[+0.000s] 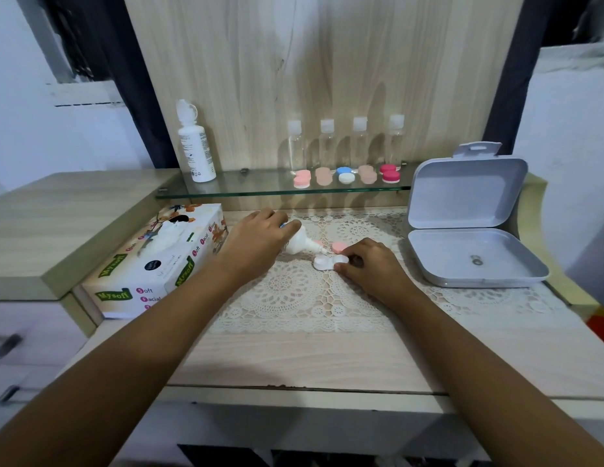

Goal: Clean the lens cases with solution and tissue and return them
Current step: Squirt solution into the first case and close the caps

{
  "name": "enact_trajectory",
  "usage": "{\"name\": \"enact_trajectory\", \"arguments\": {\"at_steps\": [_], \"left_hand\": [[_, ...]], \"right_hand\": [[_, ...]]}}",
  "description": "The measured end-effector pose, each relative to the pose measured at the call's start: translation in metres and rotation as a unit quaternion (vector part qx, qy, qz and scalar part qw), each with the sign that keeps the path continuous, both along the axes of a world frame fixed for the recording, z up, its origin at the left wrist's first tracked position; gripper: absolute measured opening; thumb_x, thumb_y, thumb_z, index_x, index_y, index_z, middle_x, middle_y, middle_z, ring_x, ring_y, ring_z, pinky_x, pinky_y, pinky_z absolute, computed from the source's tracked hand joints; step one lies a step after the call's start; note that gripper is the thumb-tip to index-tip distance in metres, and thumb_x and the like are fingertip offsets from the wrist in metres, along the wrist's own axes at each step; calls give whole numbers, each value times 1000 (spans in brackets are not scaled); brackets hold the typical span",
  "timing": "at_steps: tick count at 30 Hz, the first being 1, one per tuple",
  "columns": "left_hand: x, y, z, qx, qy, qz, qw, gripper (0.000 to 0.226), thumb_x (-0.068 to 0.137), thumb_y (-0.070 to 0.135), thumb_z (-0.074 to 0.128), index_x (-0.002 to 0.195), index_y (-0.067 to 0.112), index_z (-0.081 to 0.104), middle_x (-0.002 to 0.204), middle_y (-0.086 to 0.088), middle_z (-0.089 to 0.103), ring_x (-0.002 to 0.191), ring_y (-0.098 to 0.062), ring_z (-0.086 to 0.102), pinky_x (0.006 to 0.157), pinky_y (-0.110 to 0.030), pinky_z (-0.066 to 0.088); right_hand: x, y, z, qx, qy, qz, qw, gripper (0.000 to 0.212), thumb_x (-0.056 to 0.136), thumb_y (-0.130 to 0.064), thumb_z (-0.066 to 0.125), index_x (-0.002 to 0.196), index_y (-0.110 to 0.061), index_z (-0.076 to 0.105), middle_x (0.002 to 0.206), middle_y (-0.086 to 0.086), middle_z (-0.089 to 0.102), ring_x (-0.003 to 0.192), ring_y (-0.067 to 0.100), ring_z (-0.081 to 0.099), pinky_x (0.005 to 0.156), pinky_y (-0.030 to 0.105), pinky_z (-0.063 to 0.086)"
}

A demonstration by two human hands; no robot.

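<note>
The left grip is curled round a small white solution bottle, tipped over with its nozzle at the left well of the open white lens case. The right grip pinches that case's right end on the lace mat of the worktop, with pink caps just behind. A tissue box lies left of the left grip, and more cases line the glass shelf.
</note>
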State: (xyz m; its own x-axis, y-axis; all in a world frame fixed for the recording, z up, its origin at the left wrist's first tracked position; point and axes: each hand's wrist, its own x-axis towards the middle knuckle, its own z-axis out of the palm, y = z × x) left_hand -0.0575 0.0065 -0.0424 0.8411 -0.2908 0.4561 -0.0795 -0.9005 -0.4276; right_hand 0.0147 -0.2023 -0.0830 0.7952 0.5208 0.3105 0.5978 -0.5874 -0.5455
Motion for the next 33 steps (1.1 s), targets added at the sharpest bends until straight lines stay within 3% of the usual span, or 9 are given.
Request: {"name": "enact_trajectory", "arguments": {"at_steps": [16, 21, 33], "left_hand": [[17, -22, -3, -3, -13, -44, 999, 54, 55, 3, 84, 105, 10, 65, 91, -12, 66, 79, -30, 62, 64, -33, 52], [19, -20, -4, 11, -12, -46, 999, 52, 55, 3, 83, 103, 11, 64, 90, -12, 65, 79, -29, 62, 64, -35, 52], [19, -22, -1, 13, -19, -56, 998, 54, 55, 4, 85, 104, 13, 66, 91, -8, 67, 81, -26, 62, 69, -32, 52]], "right_hand": [[8, 2, -4, 5, -7, 13, 1000, 21, 78, -37, 69, 77, -16, 67, 76, 0, 49, 79, 20, 48, 64, 30, 33], [7, 1, -3, 14, -6, 14, 1000, 24, 78, -36, 69, 92, -17, 72, 83, 1, 52, 83, 18, 49, 70, 33, 39], [4, 0, -2, 19, 2, 12, 1000, 26, 79, -35, 69, 99, -19, 71, 89, 2, 53, 89, 20, 51, 75, 34, 41]]}}
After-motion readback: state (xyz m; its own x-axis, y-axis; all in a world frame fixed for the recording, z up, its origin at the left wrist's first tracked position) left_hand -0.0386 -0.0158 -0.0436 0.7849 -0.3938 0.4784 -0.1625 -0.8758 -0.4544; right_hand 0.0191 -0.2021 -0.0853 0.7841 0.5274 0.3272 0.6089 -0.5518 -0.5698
